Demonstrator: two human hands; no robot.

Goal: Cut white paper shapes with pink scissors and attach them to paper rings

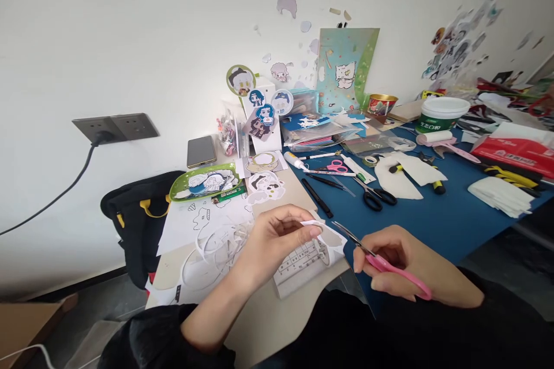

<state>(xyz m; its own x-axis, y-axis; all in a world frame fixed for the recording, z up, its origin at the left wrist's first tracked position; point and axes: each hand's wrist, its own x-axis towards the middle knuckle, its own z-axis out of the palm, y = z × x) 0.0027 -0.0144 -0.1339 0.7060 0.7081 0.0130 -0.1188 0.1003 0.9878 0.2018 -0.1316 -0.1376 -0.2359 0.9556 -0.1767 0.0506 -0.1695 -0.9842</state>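
Pinching a white-edged grey paper cutout [334, 238] between thumb and fingers of the left hand [283, 236], clamped on its left end, with the rest sticking out toward the right hand [385, 259]. Gripping pink-handled scissors [387, 267] in that right hand, with fingers wrapped around the handles. Pointing the blades up and left, right by the cutout's right edge; honestly can't tell whether touching it or not. Just below the cutout, something keyboard-like [298, 263], partly covered. Left of the left hand, a messy tangle of curly white paper offcuts [219, 242]. Past that, a green tray [176, 187] loaded with character cutouts [208, 181], then a smartphone [201, 151]. Straight ahead on the blue tabletop [424, 230], a slim black craft knife [317, 198], then small pink scissors [340, 166]. Over to the right, black-handled scissors [378, 197], lying slightly spread. Further out, a white tub [444, 118] with a green label, plus a gold-rimmed red cup [381, 105]. Way back, a teal-and-green board [335, 49] against the wall [173, 11].
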